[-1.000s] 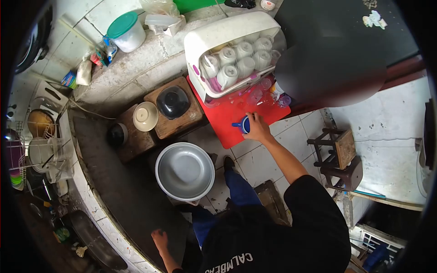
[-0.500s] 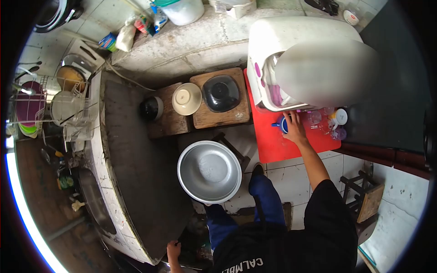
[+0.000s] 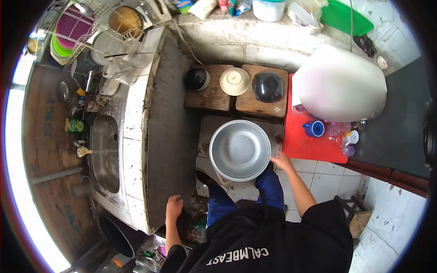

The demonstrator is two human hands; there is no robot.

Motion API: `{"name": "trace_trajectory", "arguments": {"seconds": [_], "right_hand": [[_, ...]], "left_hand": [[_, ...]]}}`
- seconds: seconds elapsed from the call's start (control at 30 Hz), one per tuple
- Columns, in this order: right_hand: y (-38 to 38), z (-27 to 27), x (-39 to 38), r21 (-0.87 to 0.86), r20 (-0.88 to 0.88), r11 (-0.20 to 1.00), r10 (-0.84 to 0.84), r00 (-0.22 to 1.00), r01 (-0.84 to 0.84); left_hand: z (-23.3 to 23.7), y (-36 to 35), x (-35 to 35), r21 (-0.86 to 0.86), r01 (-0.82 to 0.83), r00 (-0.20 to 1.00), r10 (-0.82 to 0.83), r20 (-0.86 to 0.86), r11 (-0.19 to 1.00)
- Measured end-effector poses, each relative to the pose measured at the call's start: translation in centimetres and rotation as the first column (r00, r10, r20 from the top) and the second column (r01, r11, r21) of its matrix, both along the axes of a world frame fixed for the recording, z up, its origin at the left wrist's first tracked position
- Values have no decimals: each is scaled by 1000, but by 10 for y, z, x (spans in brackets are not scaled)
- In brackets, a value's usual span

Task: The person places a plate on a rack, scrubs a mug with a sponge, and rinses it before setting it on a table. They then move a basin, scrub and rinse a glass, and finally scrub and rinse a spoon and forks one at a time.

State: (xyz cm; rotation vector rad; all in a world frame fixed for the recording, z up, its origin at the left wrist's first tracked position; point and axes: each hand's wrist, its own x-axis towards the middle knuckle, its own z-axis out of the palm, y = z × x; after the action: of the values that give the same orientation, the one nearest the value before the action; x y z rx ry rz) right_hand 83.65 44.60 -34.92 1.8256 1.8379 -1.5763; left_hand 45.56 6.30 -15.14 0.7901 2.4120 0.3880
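A large silver basin (image 3: 241, 149) stands low in front of my legs, and it looks empty inside. My right hand (image 3: 281, 160) is at the basin's lower right rim with its fingers apart, holding nothing; whether it touches the rim is unclear. My left hand (image 3: 174, 207) hangs at the lower left, beside the counter, with nothing in its loosely spread fingers. On the red table top (image 3: 300, 148) are a blue mug (image 3: 314, 128) and, to its right, clear glasses and a white cup (image 3: 351, 136).
Two wooden stools (image 3: 260, 105) hold a black bowl (image 3: 267, 87), a cream bowl (image 3: 234, 81) and a dark round container (image 3: 197, 79). A white appliance (image 3: 339, 84) stands on the red surface. The sink (image 3: 105, 152) and dish rack (image 3: 86, 25) are at left.
My right hand has left the blue mug and moved down-left to the basin. My left hand has risen slightly and its fingers have opened. The camera view has shifted left.
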Motion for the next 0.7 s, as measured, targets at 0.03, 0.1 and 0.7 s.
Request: {"name": "trace_trajectory", "arguments": {"seconds": [0.03, 0.1, 0.7], "right_hand": [[-19, 9, -21, -236, -51, 956, -194, 980, 177], [-59, 28, -56, -332, -185, 873, -432, 883, 357], [5, 361, -309, 660, -392, 732, 142, 909, 170]], "left_hand": [[0, -6, -8, 15, -20, 1000, 20, 1, 1000], [1, -20, -21, 20, 17, 1000, -17, 8, 1000], [112, -128, -196, 463, -636, 745, 333, 579, 617]]}}
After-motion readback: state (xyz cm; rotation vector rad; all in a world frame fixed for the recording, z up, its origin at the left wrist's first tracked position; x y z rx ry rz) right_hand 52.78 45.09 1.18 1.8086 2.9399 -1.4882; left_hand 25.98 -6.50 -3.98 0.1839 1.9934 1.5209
